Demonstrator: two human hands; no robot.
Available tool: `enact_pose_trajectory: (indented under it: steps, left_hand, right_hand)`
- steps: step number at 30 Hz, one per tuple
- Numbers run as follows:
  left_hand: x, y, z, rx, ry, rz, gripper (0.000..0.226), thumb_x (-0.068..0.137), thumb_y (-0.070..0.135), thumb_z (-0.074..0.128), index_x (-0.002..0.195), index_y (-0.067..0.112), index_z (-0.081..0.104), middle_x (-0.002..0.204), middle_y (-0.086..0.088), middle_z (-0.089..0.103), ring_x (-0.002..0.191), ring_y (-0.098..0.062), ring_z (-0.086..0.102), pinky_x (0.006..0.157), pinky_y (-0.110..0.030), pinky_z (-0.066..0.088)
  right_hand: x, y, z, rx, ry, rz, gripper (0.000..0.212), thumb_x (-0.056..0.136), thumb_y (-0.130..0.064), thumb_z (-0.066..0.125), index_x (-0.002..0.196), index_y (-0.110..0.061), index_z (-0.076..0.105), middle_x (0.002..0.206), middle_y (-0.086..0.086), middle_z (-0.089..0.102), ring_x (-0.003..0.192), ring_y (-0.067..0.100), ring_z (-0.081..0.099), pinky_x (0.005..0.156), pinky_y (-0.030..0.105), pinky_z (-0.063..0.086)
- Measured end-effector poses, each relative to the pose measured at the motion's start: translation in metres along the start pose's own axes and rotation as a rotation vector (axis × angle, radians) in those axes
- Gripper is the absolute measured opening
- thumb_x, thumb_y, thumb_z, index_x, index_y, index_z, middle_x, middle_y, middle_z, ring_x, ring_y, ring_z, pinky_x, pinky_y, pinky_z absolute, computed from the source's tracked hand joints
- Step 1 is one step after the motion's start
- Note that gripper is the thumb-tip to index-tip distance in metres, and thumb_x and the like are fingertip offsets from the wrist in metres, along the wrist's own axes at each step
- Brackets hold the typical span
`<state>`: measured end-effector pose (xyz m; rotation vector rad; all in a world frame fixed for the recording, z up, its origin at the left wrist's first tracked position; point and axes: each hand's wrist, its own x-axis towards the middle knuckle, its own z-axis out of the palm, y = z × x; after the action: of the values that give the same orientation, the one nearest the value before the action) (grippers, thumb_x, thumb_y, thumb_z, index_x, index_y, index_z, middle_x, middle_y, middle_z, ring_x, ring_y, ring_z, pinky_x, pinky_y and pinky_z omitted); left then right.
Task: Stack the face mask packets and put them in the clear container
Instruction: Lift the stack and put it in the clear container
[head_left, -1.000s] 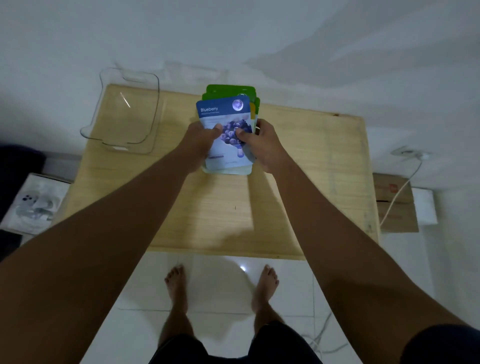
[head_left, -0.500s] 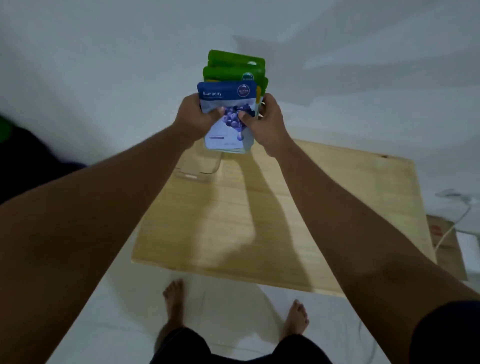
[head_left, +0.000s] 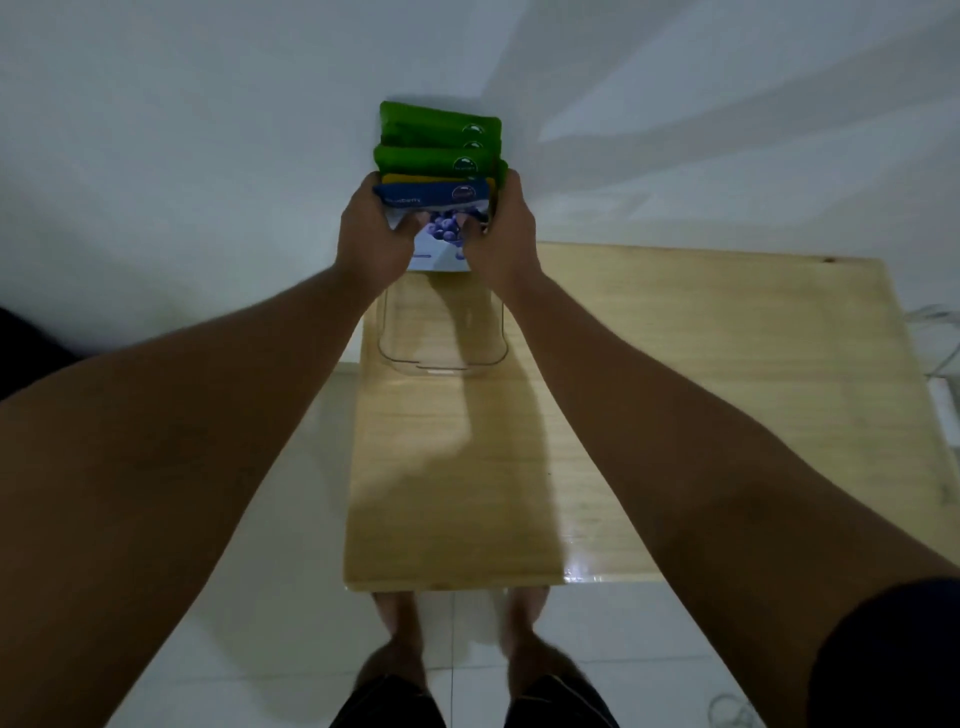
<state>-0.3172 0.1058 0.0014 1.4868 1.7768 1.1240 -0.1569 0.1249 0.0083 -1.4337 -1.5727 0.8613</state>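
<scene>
I hold a fanned stack of face mask packets (head_left: 439, 150) in the air, with a blue Blueberry packet in front, a yellow one behind it and green ones at the back. My left hand (head_left: 371, 236) grips the stack's left side and my right hand (head_left: 501, 234) grips its right side, thumbs on the blue packet. The clear container (head_left: 441, 343) sits on the wooden table (head_left: 675, 395) at its far left corner, directly below the stack. The packets' lower edge hangs just above the container's far rim.
A white wall rises behind the table. White floor tiles lie to the left and in front, with my bare feet (head_left: 457, 649) at the table's near edge. A white cable (head_left: 935, 332) runs at the right edge.
My hands have carried the stack left to above the container, and the view has turned left with them. The packets now tilt further away from me.
</scene>
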Motion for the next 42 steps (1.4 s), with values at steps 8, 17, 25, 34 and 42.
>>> enact_pose_trajectory:
  steps: [8,17,25,34,42]
  left_hand:
    - [-0.012,-0.016,0.017,0.363,0.083,-0.004,0.064,0.081,0.049,0.065,0.129,0.006,0.055,0.13,-0.019,0.053,0.127,-0.038,0.047,0.099,-0.049,0.043]
    - [-0.008,-0.017,0.032,0.0,0.004,0.035,0.06,0.086,0.023,0.066,0.131,-0.004,0.038,0.12,-0.016,0.062,0.11,-0.025,0.063,0.093,-0.033,0.054]
    - [-0.01,-0.018,0.039,0.018,-0.022,-0.027,0.069,0.087,0.039,0.06,0.139,0.001,0.036,0.131,-0.014,0.058,0.12,-0.028,0.057,0.1,-0.043,0.048]
    - [-0.01,-0.02,0.036,-0.096,-0.098,0.047,0.063,0.093,0.027,0.061,0.139,0.001,0.027,0.13,-0.006,0.053,0.12,-0.018,0.056,0.099,-0.026,0.05]
    - [-0.012,-0.018,0.033,-0.181,-0.11,0.094,0.054,0.095,0.022,0.059,0.136,0.015,0.026,0.13,-0.002,0.052,0.119,-0.013,0.056,0.095,-0.015,0.048]
  right_hand:
    - [-0.007,0.017,0.009,-0.364,0.063,-0.058,0.029,0.08,-0.011,0.063,0.106,-0.006,0.052,0.107,0.013,0.059,0.104,0.033,0.058,0.083,0.046,0.053]
    - [-0.006,0.029,0.013,-0.411,0.083,0.171,0.042,0.087,-0.03,0.065,0.124,-0.015,0.051,0.13,0.009,0.052,0.126,0.031,0.042,0.097,0.047,0.038]
    - [-0.014,0.03,0.016,-0.262,0.083,0.186,0.046,0.085,-0.026,0.058,0.129,-0.015,0.05,0.12,0.011,0.059,0.114,0.032,0.055,0.091,0.053,0.052]
    - [-0.023,0.034,0.015,-0.039,0.104,0.122,0.041,0.088,-0.007,0.06,0.128,-0.011,0.052,0.115,0.009,0.065,0.102,0.021,0.063,0.091,0.04,0.056]
    - [-0.019,0.034,0.013,-0.033,0.091,0.16,0.052,0.089,-0.015,0.061,0.137,-0.009,0.046,0.124,0.01,0.063,0.109,0.023,0.062,0.096,0.041,0.054]
